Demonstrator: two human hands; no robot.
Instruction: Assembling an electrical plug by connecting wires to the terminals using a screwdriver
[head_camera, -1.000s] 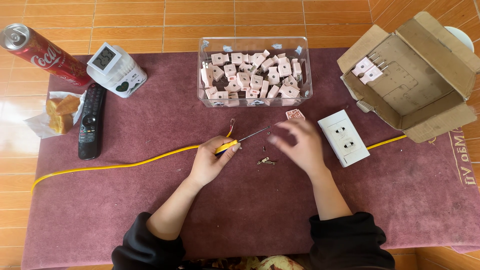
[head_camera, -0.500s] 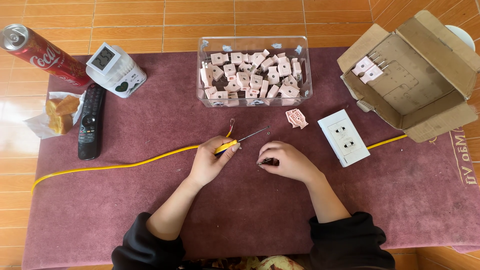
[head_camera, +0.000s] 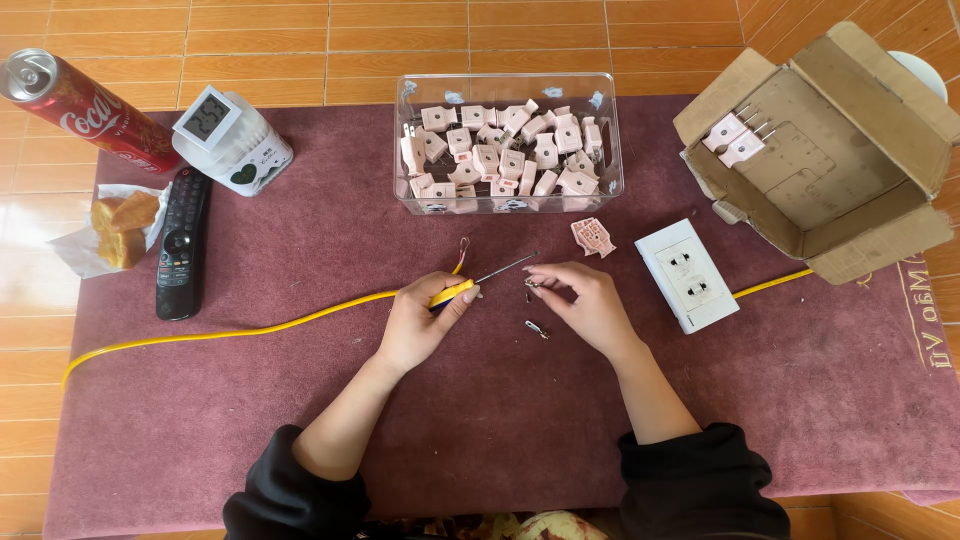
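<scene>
1. Your left hand (head_camera: 418, 322) — closed around the yellow handle of a small screwdriver (head_camera: 478, 280); the thin metal shaft points up and to the right, its tip near the fingers of your other hand.
2. Your right hand (head_camera: 590, 305) — fingertips pinched together on a tiny metal part (head_camera: 532, 284), held just above the mat, close to the screwdriver tip. What kind of part it is cannot be told at this size.
3. Second small metal part (head_camera: 537, 328) — lying loose on the mat, just below the pinched one, between your two hands.
4. Yellow cable (head_camera: 230, 333) — runs from the left edge of the mat to under your left hand; bare wire ends (head_camera: 463, 250) stick up just above that hand. A further yellow stretch shows right of the socket.
5. White double socket (head_camera: 687, 275) — flat on the mat, just right of your right hand, not touching it.
6. Pink plug piece (head_camera: 594, 237) — open side up, between the socket and the bin.
7. Clear plastic bin (head_camera: 608, 180) — above your hands, filled with pink plugs.
8. Cardboard box (head_camera: 880, 230) — upper right, flaps open, two pink plugs (head_camera: 732, 138) inside.
9. Maroon mat (head_camera: 300, 440) — beneath everything.
10. Left side — black remote (head_camera: 181, 247), white clock container (head_camera: 232, 145), red drink can (head_camera: 85, 110) lying tilted, wrapped snack (head_camera: 115, 228).
</scene>
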